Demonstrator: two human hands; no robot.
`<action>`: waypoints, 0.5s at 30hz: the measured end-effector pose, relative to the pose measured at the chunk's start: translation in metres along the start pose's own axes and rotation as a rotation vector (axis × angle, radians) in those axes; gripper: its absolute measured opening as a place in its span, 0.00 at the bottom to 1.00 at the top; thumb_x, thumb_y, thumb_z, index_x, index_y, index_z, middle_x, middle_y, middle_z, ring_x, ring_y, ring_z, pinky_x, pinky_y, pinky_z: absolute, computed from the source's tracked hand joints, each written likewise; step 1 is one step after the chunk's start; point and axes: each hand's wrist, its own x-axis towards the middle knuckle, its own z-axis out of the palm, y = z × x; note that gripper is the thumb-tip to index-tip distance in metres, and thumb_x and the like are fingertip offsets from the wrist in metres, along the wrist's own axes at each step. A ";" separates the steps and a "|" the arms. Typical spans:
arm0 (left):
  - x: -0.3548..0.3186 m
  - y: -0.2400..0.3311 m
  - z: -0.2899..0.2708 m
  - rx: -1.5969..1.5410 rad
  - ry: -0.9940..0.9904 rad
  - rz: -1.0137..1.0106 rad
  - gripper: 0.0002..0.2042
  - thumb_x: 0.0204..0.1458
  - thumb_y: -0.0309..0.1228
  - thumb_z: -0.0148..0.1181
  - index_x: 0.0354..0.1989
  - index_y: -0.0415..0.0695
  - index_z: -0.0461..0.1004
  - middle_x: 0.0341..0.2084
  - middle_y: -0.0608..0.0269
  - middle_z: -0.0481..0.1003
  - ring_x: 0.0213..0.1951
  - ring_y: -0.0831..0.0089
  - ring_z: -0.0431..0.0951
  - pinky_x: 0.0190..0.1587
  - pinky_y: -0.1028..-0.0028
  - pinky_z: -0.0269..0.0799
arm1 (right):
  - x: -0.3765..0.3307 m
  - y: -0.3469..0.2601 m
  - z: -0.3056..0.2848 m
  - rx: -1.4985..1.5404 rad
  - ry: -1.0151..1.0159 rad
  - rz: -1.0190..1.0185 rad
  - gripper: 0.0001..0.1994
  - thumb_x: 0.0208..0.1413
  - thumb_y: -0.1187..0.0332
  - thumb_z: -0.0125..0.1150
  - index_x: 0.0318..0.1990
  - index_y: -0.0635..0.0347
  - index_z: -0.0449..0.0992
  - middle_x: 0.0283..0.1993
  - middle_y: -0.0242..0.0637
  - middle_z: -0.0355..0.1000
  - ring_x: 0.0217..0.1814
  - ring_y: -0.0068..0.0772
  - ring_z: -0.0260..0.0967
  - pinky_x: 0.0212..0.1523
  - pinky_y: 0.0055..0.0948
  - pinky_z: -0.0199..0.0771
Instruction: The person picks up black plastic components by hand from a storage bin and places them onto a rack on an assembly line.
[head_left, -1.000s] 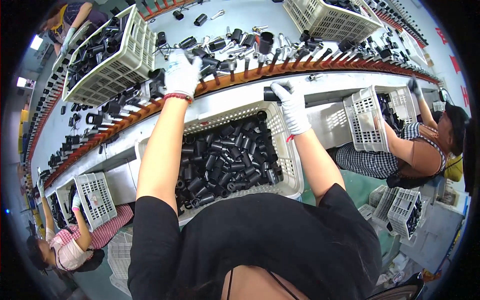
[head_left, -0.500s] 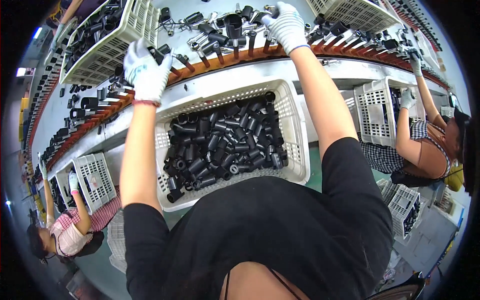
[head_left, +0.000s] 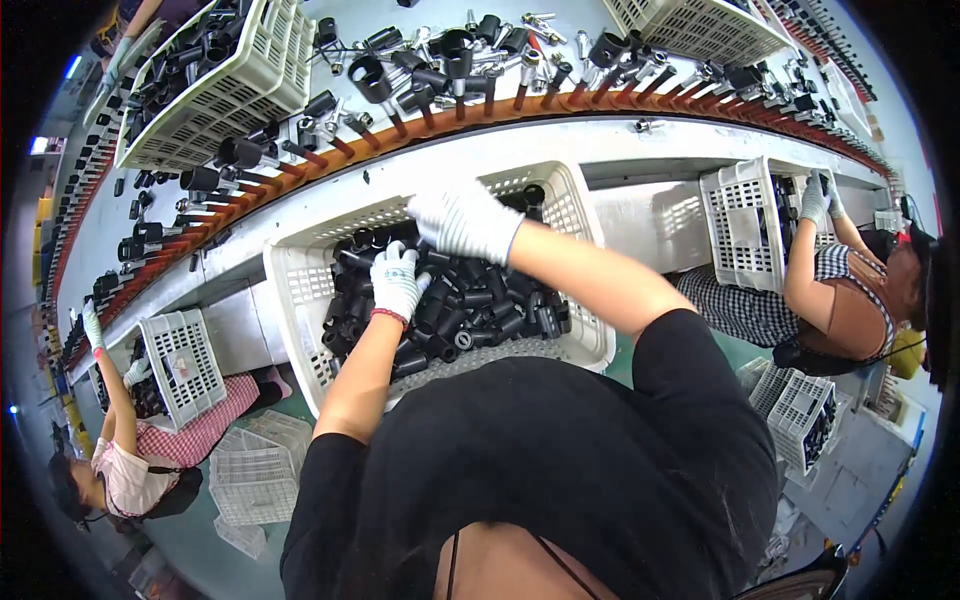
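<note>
In front of my body a white plastic crate [head_left: 590, 335] holds many black cylindrical sleeves [head_left: 475, 300]. My left hand [head_left: 398, 284], in a white glove with a red band at the wrist, is down among the sleeves at the crate's left side. Its fingers are bent over them, with the thumb apart; I see nothing firmly held. Across the crate's far part hangs my right hand [head_left: 467, 222], in a white striped glove. Motion smears its fingers, so what they hold, if anything, cannot be made out.
Beyond the crate runs a workbench with an orange-brown rack [head_left: 440, 127], lined with upright metal and black parts. Loose parts lie behind it. Crates [head_left: 215, 115] of black pieces stand on the bench. Co-workers sit left and right with their own crates [head_left: 745, 220].
Both my hands have come back from the rack to the crate. The left now touches the sleeves; the right has swung inward to the left. Black cups now stand on more rack places.
</note>
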 end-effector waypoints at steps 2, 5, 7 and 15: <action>0.008 -0.001 0.000 -0.298 0.129 0.004 0.11 0.39 0.29 0.65 0.32 0.46 0.71 0.36 0.56 0.68 0.41 0.55 0.69 0.42 0.59 0.66 | -0.048 -0.013 0.053 0.017 -0.221 0.297 0.10 0.43 0.67 0.55 0.35 0.58 0.72 0.33 0.44 0.71 0.37 0.46 0.70 0.40 0.41 0.70; 0.005 -0.004 -0.009 -0.540 0.302 0.056 0.21 0.37 0.25 0.66 0.42 0.46 0.68 0.40 0.51 0.64 0.45 0.53 0.67 0.48 0.61 0.66 | -0.083 -0.016 0.099 0.032 -0.601 0.493 0.24 0.48 0.66 0.54 0.55 0.60 0.64 0.49 0.49 0.66 0.50 0.47 0.66 0.48 0.41 0.68; 0.000 0.003 -0.019 -0.585 0.409 -0.016 0.32 0.34 0.27 0.69 0.52 0.45 0.63 0.44 0.50 0.62 0.48 0.56 0.66 0.53 0.64 0.64 | -0.098 -0.020 0.116 0.105 -0.568 0.447 0.25 0.49 0.67 0.53 0.57 0.57 0.64 0.51 0.50 0.65 0.51 0.48 0.66 0.49 0.41 0.67; -0.001 0.035 -0.075 -1.692 -0.115 -0.003 0.27 0.44 0.26 0.66 0.53 0.36 0.62 0.43 0.57 0.72 0.46 0.71 0.72 0.51 0.74 0.68 | -0.097 -0.016 0.156 0.391 -0.495 0.798 0.20 0.46 0.66 0.55 0.49 0.56 0.69 0.48 0.50 0.69 0.51 0.48 0.68 0.52 0.38 0.68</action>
